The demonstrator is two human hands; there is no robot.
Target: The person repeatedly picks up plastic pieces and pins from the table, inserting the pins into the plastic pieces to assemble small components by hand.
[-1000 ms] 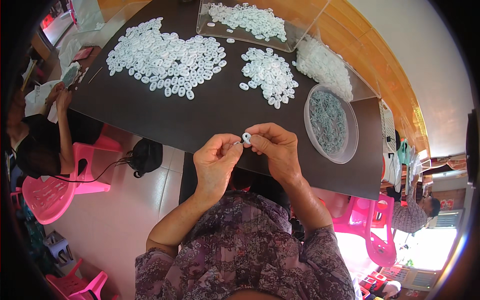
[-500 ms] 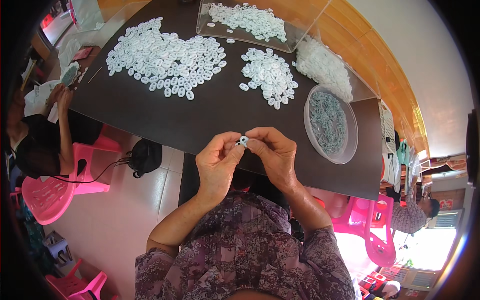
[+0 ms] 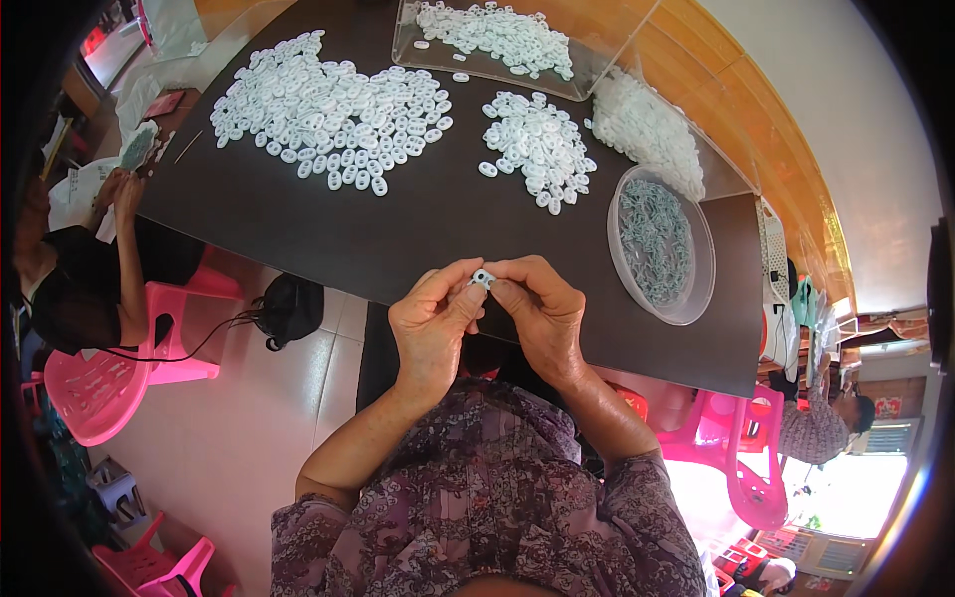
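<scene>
Just over the near edge of the dark table [image 3: 418, 234], my left hand [image 3: 430, 323] and my right hand [image 3: 542, 313] meet fingertip to fingertip. Between them they pinch one small white oval plastic piece [image 3: 482, 278] with a dark hole showing; the fingers cover part of it. Beyond my hands lies a small heap of similar white oval pieces [image 3: 537, 149]. A larger heap of them [image 3: 328, 114] spreads to the left. To the right stands a round clear tub [image 3: 704, 264] holding many small grey-green parts [image 3: 654, 239].
A clear tray [image 3: 487, 75] with more white pieces sits at the far edge, beside a pile of whitish parts [image 3: 647, 134]. A thin stick [image 3: 188, 146] lies at the table's left. Another person [image 3: 75, 274] works there. Pink chairs [image 3: 109, 393] stand at both sides.
The white piece has turned slightly between my fingertips, and my fingers have shifted a little around it. The heaps and the tub are unchanged.
</scene>
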